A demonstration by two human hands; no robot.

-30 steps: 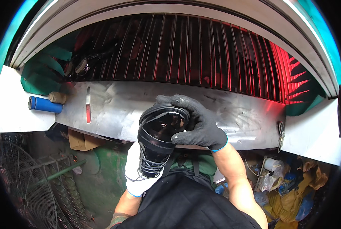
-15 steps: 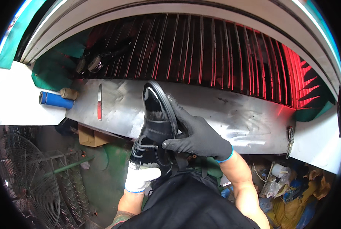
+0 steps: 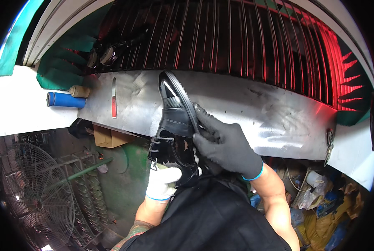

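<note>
A black lace-up shoe (image 3: 175, 117) with a glossy toe is held up before me, its toe pointing away and its sole edge turned right. My left hand (image 3: 162, 180), in a white glove, grips the heel end beside the laces; bits of white glove also show at the shoe's right side. On the sole's right edge, my right hand (image 3: 226, 144) in a dark grey glove is closed, its thumb against the side near mid-shoe. The right fingertips are partly hidden behind the shoe.
Beyond the shoe lies a metal bench (image 3: 136, 92) bearing a red-handled knife (image 3: 114, 100). A blue cylinder (image 3: 65, 100) is at left. Behind runs a red-lit row of bars (image 3: 237, 42) with dark glossy shoes (image 3: 111, 52). A floor fan (image 3: 38, 196) stands lower left.
The view has shifted, so bench and bars sit higher in the picture. My right thumb has moved from the shoe's upper toward the sole edge. Both hands still hold the shoe.
</note>
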